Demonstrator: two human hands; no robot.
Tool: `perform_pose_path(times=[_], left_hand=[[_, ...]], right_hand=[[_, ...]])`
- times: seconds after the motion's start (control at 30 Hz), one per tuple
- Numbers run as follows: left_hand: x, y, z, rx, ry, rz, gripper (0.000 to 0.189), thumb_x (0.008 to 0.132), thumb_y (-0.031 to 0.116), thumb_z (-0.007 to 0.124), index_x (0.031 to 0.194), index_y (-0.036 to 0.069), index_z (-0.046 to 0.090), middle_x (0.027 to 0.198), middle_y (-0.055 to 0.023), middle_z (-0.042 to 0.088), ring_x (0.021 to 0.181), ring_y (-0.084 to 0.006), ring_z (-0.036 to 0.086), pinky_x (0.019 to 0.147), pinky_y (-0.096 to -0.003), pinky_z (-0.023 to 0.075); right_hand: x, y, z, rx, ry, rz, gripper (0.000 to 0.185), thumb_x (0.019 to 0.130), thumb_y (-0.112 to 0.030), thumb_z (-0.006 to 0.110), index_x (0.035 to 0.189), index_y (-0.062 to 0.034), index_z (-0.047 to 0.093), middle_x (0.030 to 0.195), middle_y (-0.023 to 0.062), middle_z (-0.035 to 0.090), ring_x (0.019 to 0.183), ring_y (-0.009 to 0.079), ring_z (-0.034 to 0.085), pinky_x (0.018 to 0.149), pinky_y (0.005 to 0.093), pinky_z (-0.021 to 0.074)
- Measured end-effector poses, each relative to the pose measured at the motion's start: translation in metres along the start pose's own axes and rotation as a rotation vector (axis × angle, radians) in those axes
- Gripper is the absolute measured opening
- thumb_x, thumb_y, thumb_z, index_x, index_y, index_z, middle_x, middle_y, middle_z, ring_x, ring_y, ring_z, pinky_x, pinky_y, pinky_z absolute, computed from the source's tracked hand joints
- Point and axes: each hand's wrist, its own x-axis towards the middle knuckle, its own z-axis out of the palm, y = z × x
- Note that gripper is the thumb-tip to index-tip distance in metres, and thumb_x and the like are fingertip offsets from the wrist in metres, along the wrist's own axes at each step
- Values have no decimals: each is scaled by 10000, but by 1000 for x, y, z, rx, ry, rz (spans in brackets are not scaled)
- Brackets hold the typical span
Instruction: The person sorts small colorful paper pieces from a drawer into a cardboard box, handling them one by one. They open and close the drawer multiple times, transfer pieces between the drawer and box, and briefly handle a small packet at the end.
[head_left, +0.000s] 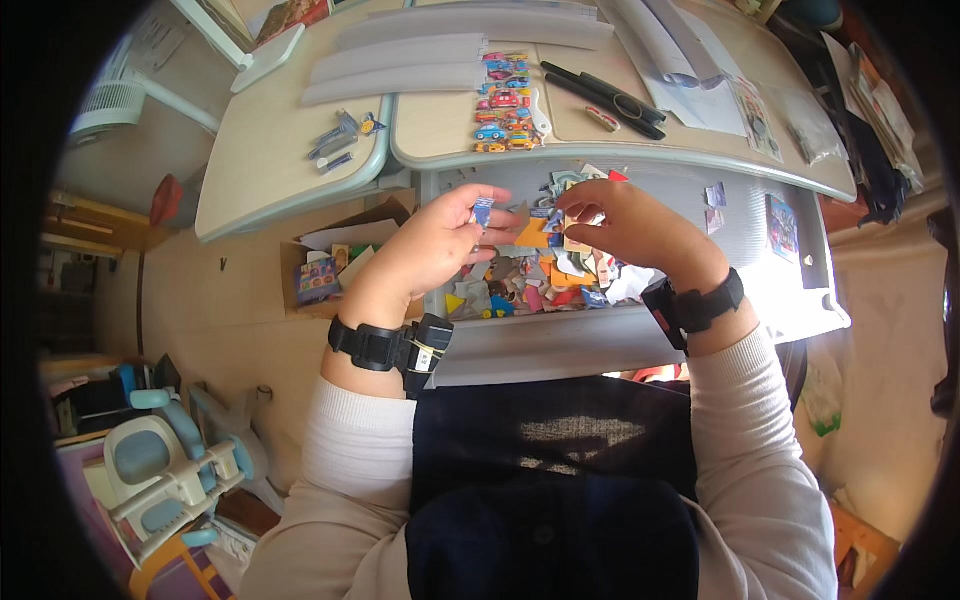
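Observation:
An open desk drawer holds a heap of colourful paper scraps. My left hand is over the drawer's left part, with a small blue printed paper piece held at the thumb. Over the middle of the heap, my right hand has its fingers curled down among the pieces; whether it grips one is hard to tell. An orange and blue piece lies between the hands. Two small printed scraps and a colourful card lie in the drawer's right part.
On the desktop above the drawer are a sheet of puffy car stickers, black sticks, rolled paper and small blue-grey items. A cardboard box of items stands left of the drawer. A child's chair is lower left.

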Motion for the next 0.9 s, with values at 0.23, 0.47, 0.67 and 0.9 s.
perform_pose_path(times=[0.23, 0.47, 0.67, 0.9], left_hand=[[-3, 0, -2, -6, 135, -3, 388, 999, 79, 421, 1386, 39, 418, 1230, -170, 606, 1079, -211, 627, 926, -328, 507], [1, 5, 2, -28, 67, 22, 377, 1012, 86, 410, 1380, 7, 418, 1233, -165, 612, 1044, -194, 634, 877, -314, 518], [6, -2, -1, 109, 73, -6, 312, 1007, 61, 421, 1300, -22, 488, 1176, -151, 646, 989, -188, 651, 821, -300, 519], [11, -10, 1, 601, 122, -13, 187, 946, 110, 577, 1063, -16, 650, 998, -149, 711, 862, -190, 677, 718, -306, 522]], right_hand=[[10, 23, 3, -277, 49, 154, 883, 696, -311, 828, 1423, -47, 403, 1432, 248, 399, 1296, 403, 443, 1058, 419, 405], [35, 34, 10, -465, 81, 283, 1027, 608, -332, 882, 1423, 21, 367, 1383, 287, 429, 1325, 445, 388, 1082, 430, 382], [30, 20, 21, -376, -60, 24, 871, 581, -220, 872, 1338, -13, 495, 1294, 231, 518, 1273, 407, 429, 1062, 412, 402], [19, 13, -3, -96, -127, -163, 491, 685, -55, 783, 1154, -88, 641, 1120, 109, 640, 1065, 293, 602, 919, 369, 490]])
